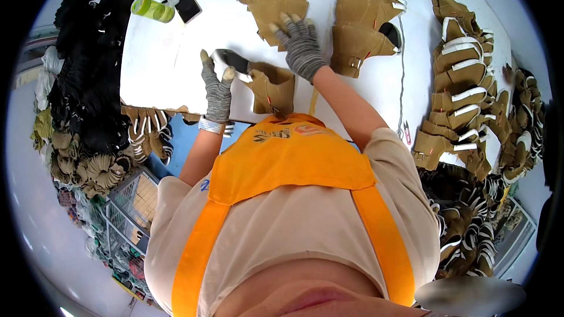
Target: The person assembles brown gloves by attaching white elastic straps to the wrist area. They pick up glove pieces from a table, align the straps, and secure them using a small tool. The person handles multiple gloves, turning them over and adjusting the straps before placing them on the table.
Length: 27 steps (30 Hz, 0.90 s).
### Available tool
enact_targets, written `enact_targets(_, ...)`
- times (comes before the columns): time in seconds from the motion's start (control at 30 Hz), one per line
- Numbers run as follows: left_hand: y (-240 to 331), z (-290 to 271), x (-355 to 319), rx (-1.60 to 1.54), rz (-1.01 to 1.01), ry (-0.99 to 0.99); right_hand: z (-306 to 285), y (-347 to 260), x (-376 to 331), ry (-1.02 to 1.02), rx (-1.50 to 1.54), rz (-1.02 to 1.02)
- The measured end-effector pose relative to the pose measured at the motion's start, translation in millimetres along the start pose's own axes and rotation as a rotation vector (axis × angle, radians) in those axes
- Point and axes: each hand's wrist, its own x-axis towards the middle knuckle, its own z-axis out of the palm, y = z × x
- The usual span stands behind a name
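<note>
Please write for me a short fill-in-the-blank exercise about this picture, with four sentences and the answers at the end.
1. The left hand and the right hand wear gloves that are mostly ____, with pale fingertips.
2. The hand beside the dark-and-white end of the brown boot nearest the apron is the ____ one.
3. The apron is coloured ____.
4. In the picture, the dark flat device lies to the ____ of the green cylinder.

Missing words: grey; left; orange; right.

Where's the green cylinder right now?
In the head view, the green cylinder lies at the upper left on the white table, just left of the black phone, beyond and to the left of the left hand.
</note>
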Motion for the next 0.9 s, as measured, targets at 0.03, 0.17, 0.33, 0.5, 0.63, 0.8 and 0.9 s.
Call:
enact_targets(0.03,20.4,4.2,13.4,0.142,0.106,0.026,11.0,1.3,6.5,0.045,-0.002,-0.050)
enact_targets(0.17,52.2,36.1,107.6,0.815,0.401,-0.178,33.3,26.1,17.5,0.065,0.101,0.004)
enact_targets(0.33,6.2,74.4,225.2,0.817,0.240,-0.335,25.7,27.8,13.9,0.132,0.392,0.178)
enact_targets(0.5,62.7,110.2,189.3,0.275,0.113,-0.462,33.6,35.1,6.5,0.181,0.429,0.197)
enact_targets(0.63,78.3,99.6,105.2,0.773,0.611,-0.752,60.3,31.3,4.3,0.158,0.341,0.184)
enact_targets(0.8,3.1,18.7,91.7,0.361,0.097,-0.450,31.4,35.4,7.6,0.111,0.373,0.209)
enact_targets(0.9,-12.3,-11.3,93.6,0.409,-0.099,-0.414,36.0,46.5,8.1,0.247,0.492,0.146)
